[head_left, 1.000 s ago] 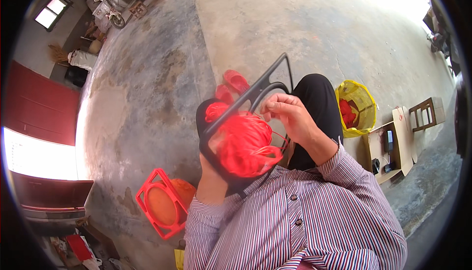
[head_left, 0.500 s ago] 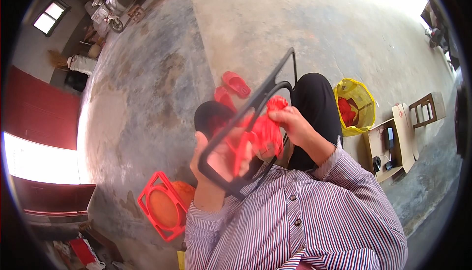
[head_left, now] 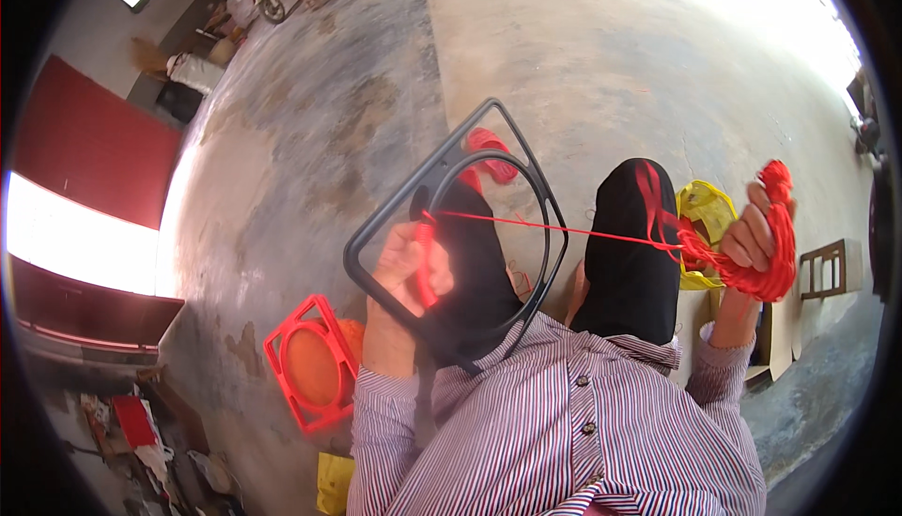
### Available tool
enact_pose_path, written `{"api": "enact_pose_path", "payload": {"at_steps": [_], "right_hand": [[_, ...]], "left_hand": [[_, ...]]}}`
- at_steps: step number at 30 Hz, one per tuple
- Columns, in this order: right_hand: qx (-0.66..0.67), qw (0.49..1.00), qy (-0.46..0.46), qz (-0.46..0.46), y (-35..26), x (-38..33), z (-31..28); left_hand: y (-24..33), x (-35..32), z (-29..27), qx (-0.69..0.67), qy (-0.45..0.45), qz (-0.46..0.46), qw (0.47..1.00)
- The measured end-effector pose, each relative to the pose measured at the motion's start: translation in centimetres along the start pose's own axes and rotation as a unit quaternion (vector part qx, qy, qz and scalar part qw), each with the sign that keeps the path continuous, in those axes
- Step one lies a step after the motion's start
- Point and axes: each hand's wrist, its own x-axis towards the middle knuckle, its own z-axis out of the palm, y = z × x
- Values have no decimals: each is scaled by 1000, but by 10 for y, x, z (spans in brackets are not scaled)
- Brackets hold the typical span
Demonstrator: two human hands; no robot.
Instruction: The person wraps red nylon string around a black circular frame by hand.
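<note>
My left hand (head_left: pixel 406 270) grips a dark metal frame (head_left: pixel 451 159), a rounded square with an inner ring, held over my knees. Part of the inner ring under my fingers is wrapped in red cord. A taut red strand (head_left: pixel 554 226) runs from that wrapped part across to my right hand (head_left: pixel 756 234), held far out to the right. That hand clutches a loose bundle of red cord (head_left: pixel 761 267). I wear a striped shirt and black trousers.
A red square frame with an orange disc (head_left: pixel 305 361) lies on the concrete floor at my left. A red slipper (head_left: pixel 493 154) lies beyond the metal frame. A yellow basket (head_left: pixel 703 211) and small wooden furniture (head_left: pixel 827 267) are at the right. Clutter lines the far wall.
My right hand has swung out to the right with the red bundle, drawing a strand tight from the frame. The frame has tilted more upright in my left hand.
</note>
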Motion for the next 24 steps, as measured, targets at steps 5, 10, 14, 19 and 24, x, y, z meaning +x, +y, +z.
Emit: {"api": "enact_pose_path", "payload": {"at_steps": [5,10,14,19,24], "right_hand": [[-71,996,55,-11,-7,-19,-7],[-120,988,95,14,1,-34,-19],[-129,985,108,46,1,-46,-29],[-126,985,113,38,5,-39,-28],[-129,983,130,28,-1,-48,-34]], "left_hand": [[3,-6,9,-28,8,-6,1000],[4,-12,7,-5,-7,20,1000],[11,-11,9,-41,53,-67,995],[11,-6,16,-18,72,-134,988],[8,-7,26,20,53,-165,985]]}}
